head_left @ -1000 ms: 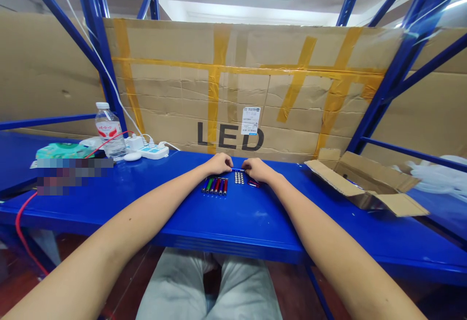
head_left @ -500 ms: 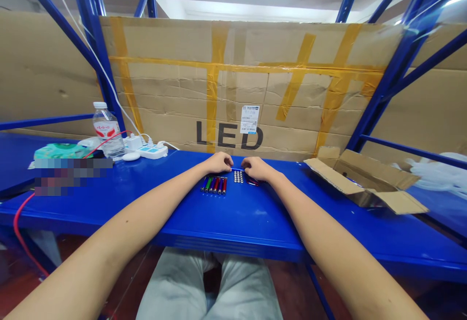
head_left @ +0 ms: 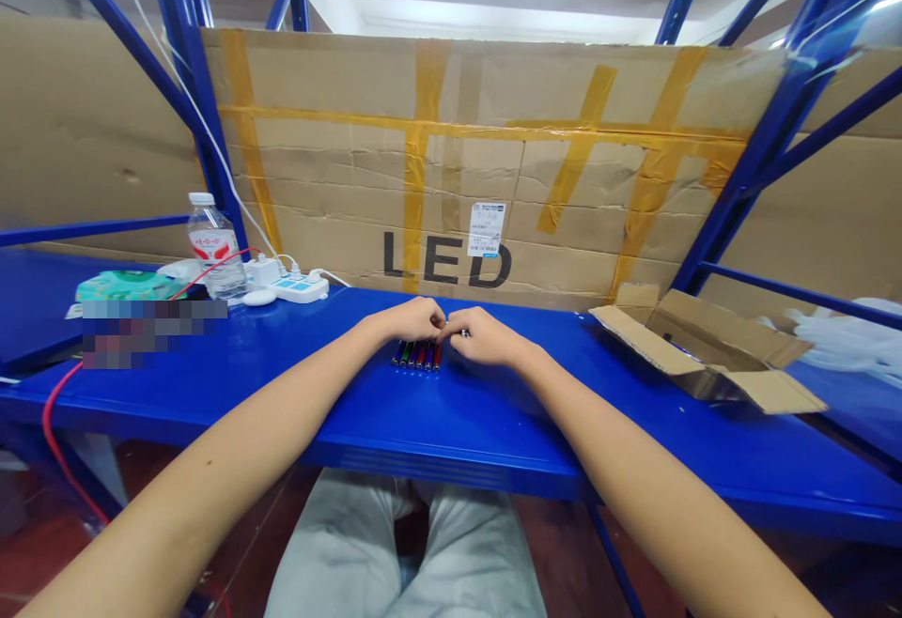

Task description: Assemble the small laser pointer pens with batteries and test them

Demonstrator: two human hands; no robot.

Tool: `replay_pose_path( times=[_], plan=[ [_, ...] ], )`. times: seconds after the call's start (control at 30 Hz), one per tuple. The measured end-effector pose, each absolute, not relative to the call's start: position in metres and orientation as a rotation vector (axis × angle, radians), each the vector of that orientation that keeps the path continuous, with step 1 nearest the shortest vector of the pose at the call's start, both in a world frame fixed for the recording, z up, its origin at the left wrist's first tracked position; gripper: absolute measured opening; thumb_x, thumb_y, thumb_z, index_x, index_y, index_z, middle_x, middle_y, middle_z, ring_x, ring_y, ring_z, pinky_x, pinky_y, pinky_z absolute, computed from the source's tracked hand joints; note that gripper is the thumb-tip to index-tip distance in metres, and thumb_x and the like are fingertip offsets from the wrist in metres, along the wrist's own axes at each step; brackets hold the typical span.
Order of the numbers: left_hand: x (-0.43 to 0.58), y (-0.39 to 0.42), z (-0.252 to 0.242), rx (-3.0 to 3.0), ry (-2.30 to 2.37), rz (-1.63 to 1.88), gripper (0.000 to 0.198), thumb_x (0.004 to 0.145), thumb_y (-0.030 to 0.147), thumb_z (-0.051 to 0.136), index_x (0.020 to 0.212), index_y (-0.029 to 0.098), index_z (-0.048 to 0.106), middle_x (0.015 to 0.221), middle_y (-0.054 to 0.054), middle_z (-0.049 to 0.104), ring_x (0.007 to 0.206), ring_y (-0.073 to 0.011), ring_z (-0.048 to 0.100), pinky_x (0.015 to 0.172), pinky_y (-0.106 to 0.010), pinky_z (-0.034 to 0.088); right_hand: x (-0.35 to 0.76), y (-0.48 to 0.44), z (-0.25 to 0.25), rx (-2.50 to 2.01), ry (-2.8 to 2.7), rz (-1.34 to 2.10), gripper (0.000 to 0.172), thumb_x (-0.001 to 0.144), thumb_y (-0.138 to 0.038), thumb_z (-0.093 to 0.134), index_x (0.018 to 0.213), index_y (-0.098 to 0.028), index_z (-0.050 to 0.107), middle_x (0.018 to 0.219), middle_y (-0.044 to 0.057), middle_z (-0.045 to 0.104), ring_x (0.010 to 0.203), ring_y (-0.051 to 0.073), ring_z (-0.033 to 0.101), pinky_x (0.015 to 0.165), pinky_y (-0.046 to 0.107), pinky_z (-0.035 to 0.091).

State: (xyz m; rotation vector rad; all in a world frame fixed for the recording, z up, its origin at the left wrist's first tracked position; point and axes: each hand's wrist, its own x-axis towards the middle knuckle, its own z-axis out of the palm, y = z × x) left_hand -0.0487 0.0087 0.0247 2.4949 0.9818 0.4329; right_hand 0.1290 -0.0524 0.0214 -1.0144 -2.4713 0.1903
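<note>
A row of several short metallic tubes [head_left: 417, 356] in green, red, blue and purple lies on the table, with silvery ends toward me. My left hand [head_left: 421, 319] is just behind the row, its fingers pinched; what they hold is hidden. My right hand [head_left: 483, 336] is closed beside it, and the fingertips of both hands meet or nearly meet. A small silvery bit [head_left: 465, 332] shows at the right fingers; I cannot tell whether it is held or lies behind them. The right hand covers the spot where small silver discs lay.
The blue table [head_left: 451, 421] carries an open cardboard box [head_left: 705, 341] at right. To the left are a water bottle [head_left: 215, 252], a white power strip [head_left: 300, 287], a green soft pack [head_left: 127, 285] and a red cable [head_left: 60, 397]. A large cardboard sheet [head_left: 338, 186] stands behind.
The blue tube between my hands is out of sight. My right hand has shifted left to my left hand, covering the silver discs and the reddish pieces beside them.
</note>
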Motion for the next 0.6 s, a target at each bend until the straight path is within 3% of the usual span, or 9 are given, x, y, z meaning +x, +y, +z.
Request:
replay_pose_path(
  times=[0.13, 0.27, 0.47, 0.6],
  plan=[
    [-0.044, 0.005, 0.024, 2.499, 1.015, 0.446, 0.009, 0.064, 0.018, 0.063, 0.065, 0.015, 0.071, 0.055, 0.000, 0.061, 0.053, -0.0127, 0.050, 0.049, -0.025, 0.031, 0.130, -0.049, 0.018, -1.049, -2.499, 0.225, 0.042, 0.073, -0.003, 0.044, 0.089, -0.020, 0.079, 0.100, 0.003, 0.074, 0.089, 0.018, 0.064, 0.085, 0.025, 0.045],
    [-0.043, 0.007, 0.023, 2.576, 1.078, 0.448, 0.009, 0.066, 0.021, 0.061, 0.063, 0.016, 0.068, 0.060, 0.000, 0.064, 0.058, -0.0136, 0.054, 0.051, -0.024, 0.032, 0.130, -0.050, 0.018, -1.130, -2.520, 0.266, 0.042, 0.072, -0.004, 0.044, 0.092, -0.019, 0.078, 0.093, 0.003, 0.075, 0.082, 0.017, 0.064, 0.078, 0.024, 0.045],
    [-0.041, 0.011, 0.018, 2.746, 1.093, 0.548, 0.013, 0.071, 0.020, 0.057, 0.070, 0.017, 0.069, 0.067, -0.002, 0.067, 0.066, -0.0156, 0.057, 0.059, -0.025, 0.036, 0.128, -0.058, 0.025, -1.170, -2.555, 0.358, 0.030, 0.077, -0.008, 0.042, 0.073, -0.016, 0.071, 0.072, 0.001, 0.068, 0.065, 0.013, 0.056, 0.063, 0.023, 0.040],
    [-0.038, 0.009, 0.017, 2.818, 1.001, 0.640, 0.015, 0.076, 0.023, 0.058, 0.079, 0.018, 0.071, 0.080, -0.004, 0.070, 0.077, -0.0181, 0.059, 0.069, -0.027, 0.041, 0.124, -0.063, 0.025, -1.284, -2.568, 0.253, 0.022, 0.085, -0.028, 0.051, 0.072, -0.017, 0.063, 0.068, 0.002, 0.064, 0.059, 0.013, 0.052, 0.057, 0.026, 0.035]
  ],
)
